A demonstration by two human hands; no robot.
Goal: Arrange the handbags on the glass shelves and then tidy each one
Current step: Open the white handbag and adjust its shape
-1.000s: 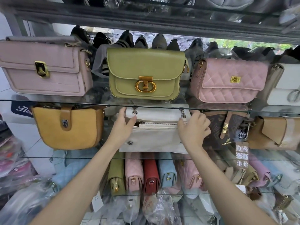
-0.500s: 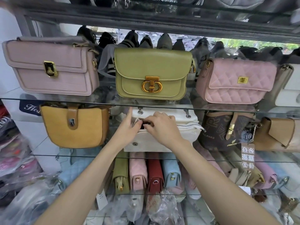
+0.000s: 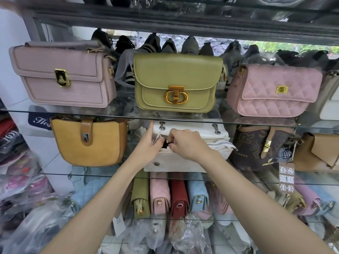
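Note:
A white handbag (image 3: 207, 143) with a chain strap stands on the middle glass shelf (image 3: 55, 173), its zip open along the top. My left hand (image 3: 148, 145) holds the bag's left top corner, forefinger pointing up. My right hand (image 3: 187, 143) pinches something small and dark at the left end of the zip opening. On the upper glass shelf (image 3: 256, 121) stand a mauve bag (image 3: 64, 76), an olive-green bag (image 3: 176, 83) and a pink quilted bag (image 3: 273, 88). A mustard bag (image 3: 88, 142) is left of the white one, a brown printed bag (image 3: 256, 145) right.
A tan bag (image 3: 319, 153) sits at the far right of the middle shelf. Below it, several bags stand side on: olive, pink, red (image 3: 178, 197), light blue. Plastic-wrapped goods (image 3: 22, 198) pile up at the lower left and bottom. A dark shelf (image 3: 165, 17) runs overhead.
My right hand has moved from the bag's right end to its left end along the zip, and the zip now gapes open on the right. The left hand has stayed at the left corner.

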